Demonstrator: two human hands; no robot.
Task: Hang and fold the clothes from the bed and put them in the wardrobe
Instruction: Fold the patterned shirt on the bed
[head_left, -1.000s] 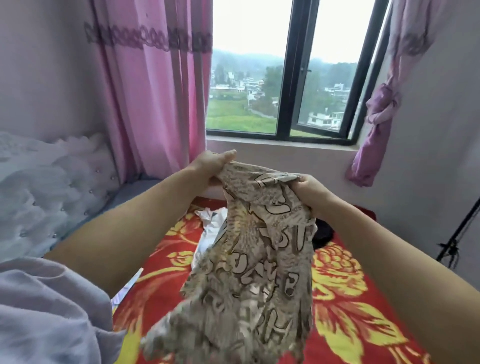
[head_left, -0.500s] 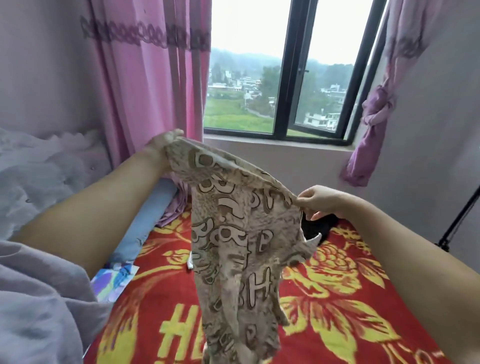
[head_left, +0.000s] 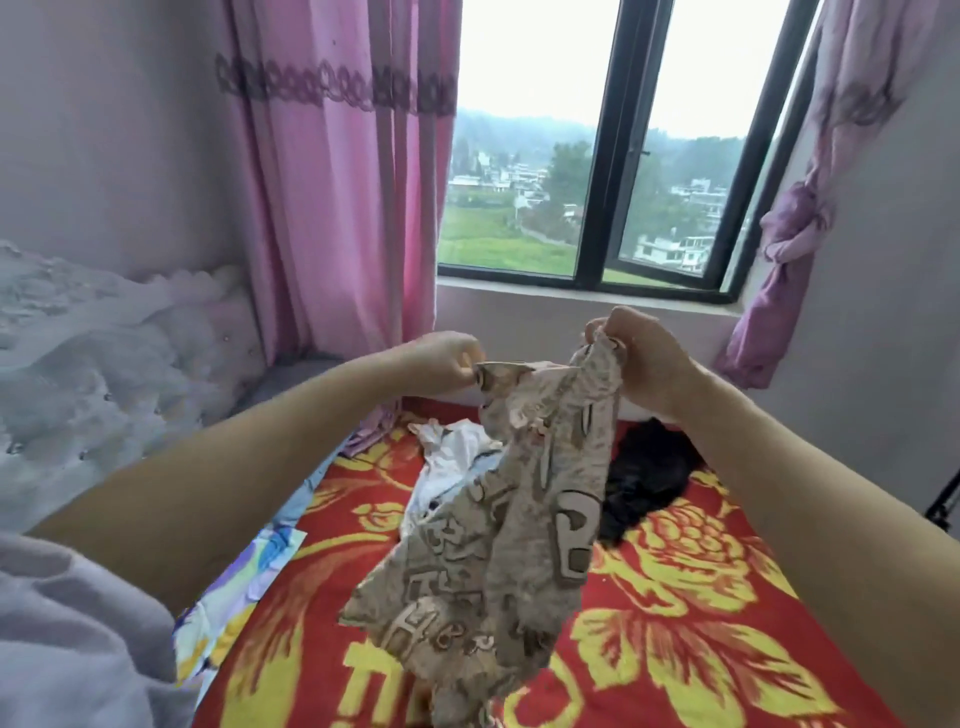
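Head view, taken from above the bed: the left hand (head_left: 441, 364) has its fingers curled tight, pinching a corner of the beige lettered garment (head_left: 498, 525) between thumb and forefinger. The right hand (head_left: 641, 358) is closed in a fist around the bunched upper edge of the same garment; its fingertips are turned away and buried in cloth, so their exact hold cannot be made out. The two hands are raised near each other in front of the window sill (head_left: 582, 293), with a short span of fabric stretched between them.

The garment hangs down from both grips, twisted, so what kind of clothing it is cannot be told. Its lower end runs out of the bottom of the frame, and whether it touches the bedding there is unclear.

On the red and yellow floral blanket (head_left: 691, 623) behind the hanging cloth lie a white garment (head_left: 452, 462), partly covered by it, and a black garment (head_left: 644, 478), crumpled just beside the right wrist. A patterned sheet (head_left: 244, 582) shows at the blanket's left edge, largely hidden by the left forearm. A grey sleeve (head_left: 67, 639) fills the lower left corner.

The pink curtain (head_left: 343, 208) hangs left of the window (head_left: 608, 156); a knotted curtain (head_left: 795, 228) is at right, cut by the frame. A dark stand (head_left: 943, 504) is barely visible at the far right.
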